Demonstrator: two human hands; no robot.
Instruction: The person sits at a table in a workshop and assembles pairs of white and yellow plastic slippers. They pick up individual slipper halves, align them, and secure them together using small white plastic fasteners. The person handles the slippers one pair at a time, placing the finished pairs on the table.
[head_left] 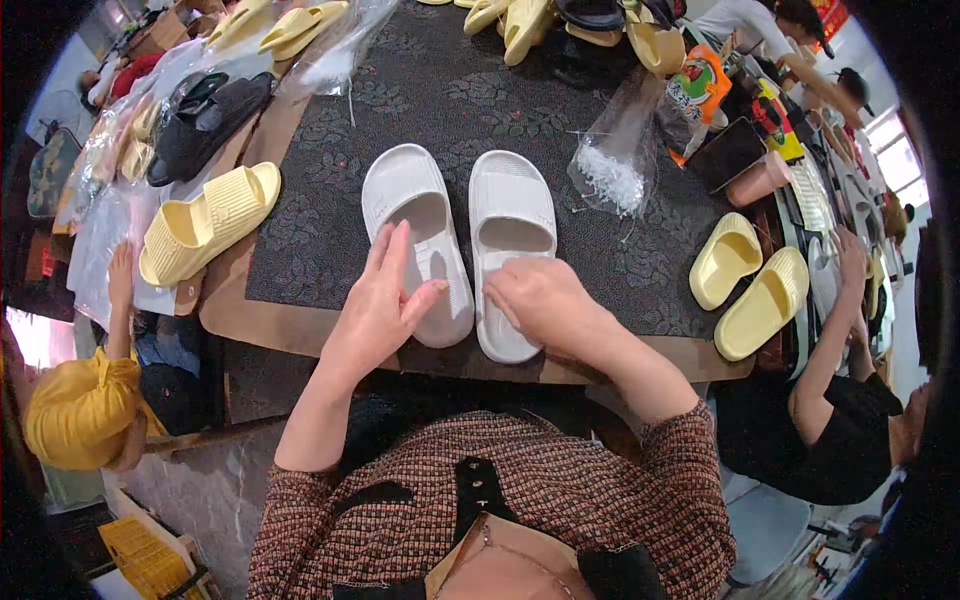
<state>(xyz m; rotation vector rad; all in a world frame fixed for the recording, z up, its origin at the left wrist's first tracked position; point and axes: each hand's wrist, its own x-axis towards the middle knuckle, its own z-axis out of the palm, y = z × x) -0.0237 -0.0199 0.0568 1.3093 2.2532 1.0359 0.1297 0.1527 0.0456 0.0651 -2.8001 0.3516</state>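
Two pale grey slide sandals lie side by side at the near edge of the table, toes pointing away from me. My left hand point(378, 300) is over the left slide point(408, 180), its fingers stretched out near the strap and its thumb apart over the footbed; it holds nothing. My right hand point(535, 298) is closed above the footbed of the right slide point(512, 190), just behind the strap. Its fingers are curled downward, and whatever they may pinch is hidden beneath them.
Pale yellow slides point(765, 300) stand at the table's right corner, and another yellow pair point(210, 225) sits at the left edge. A clear bag of small white pieces point(610, 180) and a pink cup point(757, 180) are farther right. Co-workers are at both sides.
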